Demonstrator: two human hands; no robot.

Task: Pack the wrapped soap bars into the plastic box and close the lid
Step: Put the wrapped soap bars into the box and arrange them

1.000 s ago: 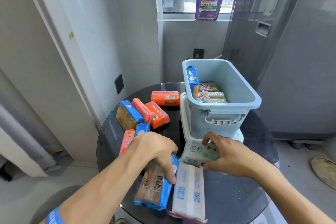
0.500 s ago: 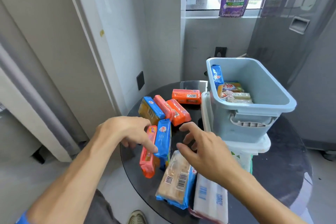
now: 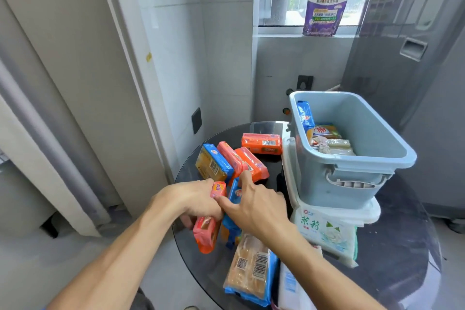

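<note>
A light blue plastic box [image 3: 352,158] stands on its white lid [image 3: 373,212] at the right of a round black table [image 3: 392,274]. Several wrapped soap bars [image 3: 327,139] lie inside it. My left hand [image 3: 191,201] is curled over a pink-orange soap bar [image 3: 207,233] at the table's left edge. Right beside it, my right hand [image 3: 256,209] grips a blue soap bar [image 3: 234,195], thumb on its left side, forefinger stretched forward. Beyond the hands lie a blue-and-yellow bar [image 3: 212,162], a pink bar [image 3: 230,156] and two orange bars [image 3: 251,163] [image 3: 261,143].
A brown multipack in blue wrap [image 3: 251,272] and a white pack [image 3: 289,289] lie at the near edge. A white jasmine pack [image 3: 327,234] leans against the lid. A purple detergent pouch [image 3: 325,5] stands on the windowsill. Tiled walls close in on the left and behind.
Both hands have left the white packs near the box and moved left onto the pink-orange and blue bars. The view has swung left.
</note>
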